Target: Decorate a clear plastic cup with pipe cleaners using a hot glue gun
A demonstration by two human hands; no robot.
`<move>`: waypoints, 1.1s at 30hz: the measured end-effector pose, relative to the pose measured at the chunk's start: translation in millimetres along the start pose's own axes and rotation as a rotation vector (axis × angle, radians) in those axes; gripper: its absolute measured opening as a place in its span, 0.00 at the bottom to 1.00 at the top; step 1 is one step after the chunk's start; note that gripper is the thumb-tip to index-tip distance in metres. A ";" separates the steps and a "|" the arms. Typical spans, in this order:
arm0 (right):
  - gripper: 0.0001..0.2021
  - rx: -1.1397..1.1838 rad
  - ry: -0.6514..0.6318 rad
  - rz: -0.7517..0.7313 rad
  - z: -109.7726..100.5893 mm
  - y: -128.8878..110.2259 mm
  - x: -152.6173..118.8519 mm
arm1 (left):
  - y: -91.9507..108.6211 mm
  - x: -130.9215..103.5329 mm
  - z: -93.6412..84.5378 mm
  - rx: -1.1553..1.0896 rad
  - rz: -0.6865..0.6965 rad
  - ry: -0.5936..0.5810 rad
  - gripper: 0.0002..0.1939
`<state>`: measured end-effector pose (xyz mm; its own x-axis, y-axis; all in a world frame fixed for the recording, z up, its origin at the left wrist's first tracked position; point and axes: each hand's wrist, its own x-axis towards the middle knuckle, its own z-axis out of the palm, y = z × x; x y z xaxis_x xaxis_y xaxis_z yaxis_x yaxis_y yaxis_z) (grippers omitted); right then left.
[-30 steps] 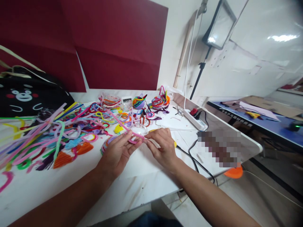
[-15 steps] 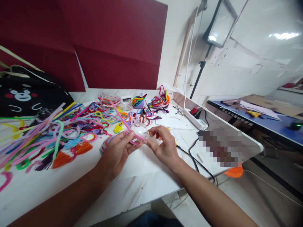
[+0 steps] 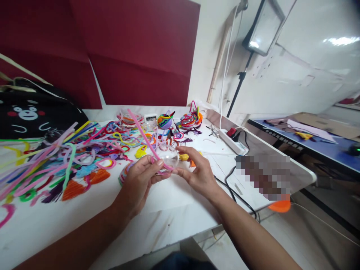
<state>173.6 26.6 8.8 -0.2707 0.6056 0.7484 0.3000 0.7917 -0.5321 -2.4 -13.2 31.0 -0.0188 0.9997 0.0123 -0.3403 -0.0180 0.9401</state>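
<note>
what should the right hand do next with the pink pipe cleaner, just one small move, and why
I'd probably lower the right hand's index finger to its thumb and pinch the pink pipe cleaner: the thumb is right by it, the index finger stands apart, and the left hand grips it.

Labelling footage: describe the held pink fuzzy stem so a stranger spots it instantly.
Find the large dark-red wall panel, then the white marble-patterned table below it. Near the middle, the person's left hand pinches a pink fuzzy craft stem slanting up and left. Unlike the multicoloured fuzzy stems piled to the left, it is held above the table.
</note>
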 end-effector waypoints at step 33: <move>0.29 0.058 -0.073 -0.017 3.8 4.7 -2.7 | -6.0 2.4 -3.4 0.036 -0.005 0.003 0.14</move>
<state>172.3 29.0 2.7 -0.3420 0.5945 0.7277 0.2417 0.8040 -0.5432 -3.6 -10.7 24.2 -0.0204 0.9998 0.0063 -0.3061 -0.0122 0.9519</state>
